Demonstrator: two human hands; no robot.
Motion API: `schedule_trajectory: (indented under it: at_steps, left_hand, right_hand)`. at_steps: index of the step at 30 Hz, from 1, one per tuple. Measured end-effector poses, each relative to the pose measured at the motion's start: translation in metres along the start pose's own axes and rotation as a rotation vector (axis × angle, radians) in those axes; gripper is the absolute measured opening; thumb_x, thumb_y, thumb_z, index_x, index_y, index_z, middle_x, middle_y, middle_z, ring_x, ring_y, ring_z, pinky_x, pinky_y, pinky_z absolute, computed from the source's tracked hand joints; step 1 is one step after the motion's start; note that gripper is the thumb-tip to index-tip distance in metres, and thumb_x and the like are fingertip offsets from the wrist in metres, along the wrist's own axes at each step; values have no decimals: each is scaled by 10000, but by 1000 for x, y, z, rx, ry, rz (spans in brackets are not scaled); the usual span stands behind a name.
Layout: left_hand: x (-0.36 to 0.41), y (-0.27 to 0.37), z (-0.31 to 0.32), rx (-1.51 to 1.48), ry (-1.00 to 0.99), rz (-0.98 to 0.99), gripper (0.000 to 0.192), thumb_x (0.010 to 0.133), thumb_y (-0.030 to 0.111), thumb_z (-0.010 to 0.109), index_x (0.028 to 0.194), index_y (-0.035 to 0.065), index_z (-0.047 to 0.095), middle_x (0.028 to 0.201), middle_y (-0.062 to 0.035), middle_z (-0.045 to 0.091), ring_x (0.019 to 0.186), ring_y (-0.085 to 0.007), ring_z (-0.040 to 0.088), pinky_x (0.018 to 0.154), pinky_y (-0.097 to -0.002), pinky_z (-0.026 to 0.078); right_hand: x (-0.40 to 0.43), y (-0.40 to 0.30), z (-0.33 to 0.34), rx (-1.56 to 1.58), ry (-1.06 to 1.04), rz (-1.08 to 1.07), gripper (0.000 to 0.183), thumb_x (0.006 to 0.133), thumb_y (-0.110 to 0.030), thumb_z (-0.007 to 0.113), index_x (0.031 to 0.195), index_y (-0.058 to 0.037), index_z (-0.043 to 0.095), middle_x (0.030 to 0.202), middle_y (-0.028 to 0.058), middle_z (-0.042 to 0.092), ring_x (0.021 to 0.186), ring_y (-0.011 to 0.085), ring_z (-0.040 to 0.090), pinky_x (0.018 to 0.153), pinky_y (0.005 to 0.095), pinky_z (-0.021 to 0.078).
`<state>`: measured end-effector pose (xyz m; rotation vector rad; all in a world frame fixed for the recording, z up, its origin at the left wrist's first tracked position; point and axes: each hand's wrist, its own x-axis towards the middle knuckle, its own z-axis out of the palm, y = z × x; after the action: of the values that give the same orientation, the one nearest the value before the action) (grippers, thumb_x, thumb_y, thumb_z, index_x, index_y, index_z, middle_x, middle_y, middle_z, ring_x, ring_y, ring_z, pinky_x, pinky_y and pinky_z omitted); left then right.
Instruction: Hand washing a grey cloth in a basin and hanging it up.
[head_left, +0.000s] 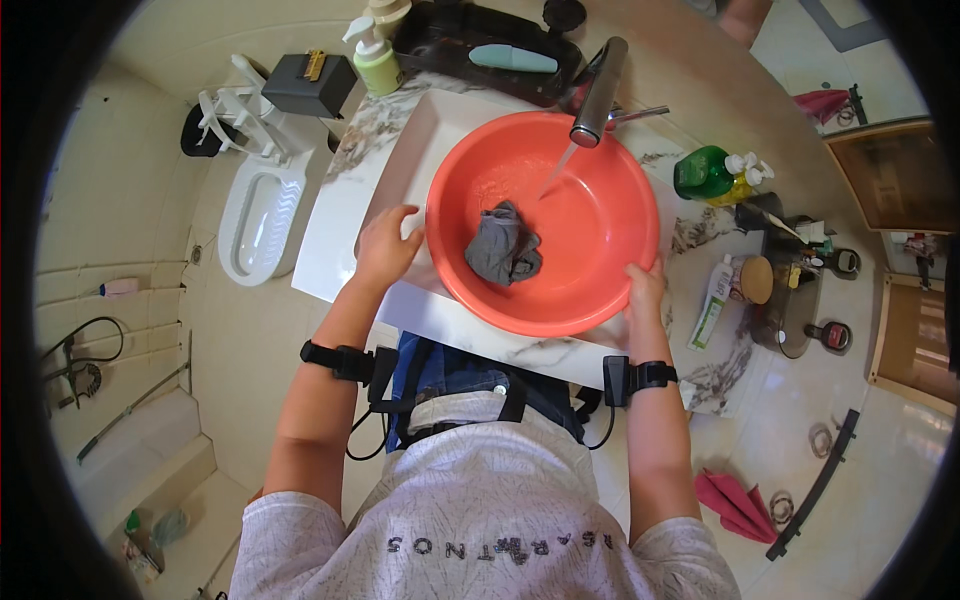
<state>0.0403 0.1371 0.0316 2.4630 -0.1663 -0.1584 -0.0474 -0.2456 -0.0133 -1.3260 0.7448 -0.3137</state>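
Note:
An orange plastic basin (592, 247) sits over the white sink (405, 157) in a marbled countertop. Inside it, left of the middle, a crumpled dark grey cloth (502, 247) lies in a little water. A thin stream of water (556, 172) falls into the basin from the metal faucet (600, 94). My right hand (645, 292) grips the basin's rim at the lower right, fingers partly hidden behind it. At the left, my left hand (388, 244) is beside the rim, holding nothing, with thumb and fingers apart.
A black tray (487, 82) and a pump bottle (375, 64) stand behind the sink. To the right are a green pump bottle (701, 172), a tube (711, 304) and a wooden-lidded jar (751, 280). A white squat toilet (262, 225) is at the left.

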Motion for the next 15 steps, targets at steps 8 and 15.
schedule_trajectory:
  at_steps: [8, 15]
  left_hand:
    - [-33, -38, 21, 307, 29, 125, 181, 819, 214, 515, 858, 95, 646, 845, -109, 643, 834, -271, 595, 801, -385, 411]
    - [-27, -24, 18, 401, -80, -32, 244, 786, 256, 444, 735, 121, 642, 771, -54, 647, 782, -217, 595, 763, -360, 381]
  right_hand:
    - [15, 49, -7, -385, 47, -60, 479, 618, -17, 593, 1089, -2, 513, 1016, 128, 601, 937, 247, 586, 838, 327, 446]
    - [22, 63, -12, -496, 126, -177, 474, 611, -39, 622, 1070, 18, 519, 1021, 168, 603, 958, 287, 585, 851, 343, 440]
